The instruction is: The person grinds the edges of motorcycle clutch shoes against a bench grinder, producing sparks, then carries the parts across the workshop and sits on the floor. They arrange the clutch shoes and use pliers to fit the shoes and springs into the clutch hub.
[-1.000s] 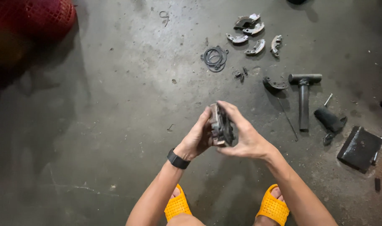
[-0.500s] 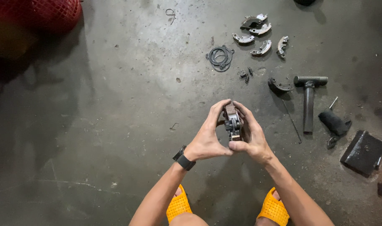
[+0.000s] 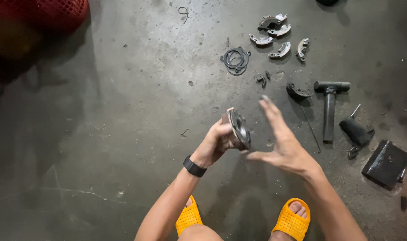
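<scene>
Right hand (image 3: pixel 281 145) now off the round metal part (image 3: pixel 238 130), fingers spread flat, just beside it. A moment ago, both hands around that part. Left hand (image 3: pixel 217 143) gripping it alone, held up over the middle of the floor (image 3: pixel 123 134). Curved metal shoes (image 3: pixel 279 38) and a hammer (image 3: pixel 329 105) lying near the far right edge. Red basket (image 3: pixel 38 11) at the far left corner, inside hard to see.

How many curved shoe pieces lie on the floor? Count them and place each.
5. Four shoes cluster at the top. A darker one lies beside the T-handle. More may be out of view.
</scene>
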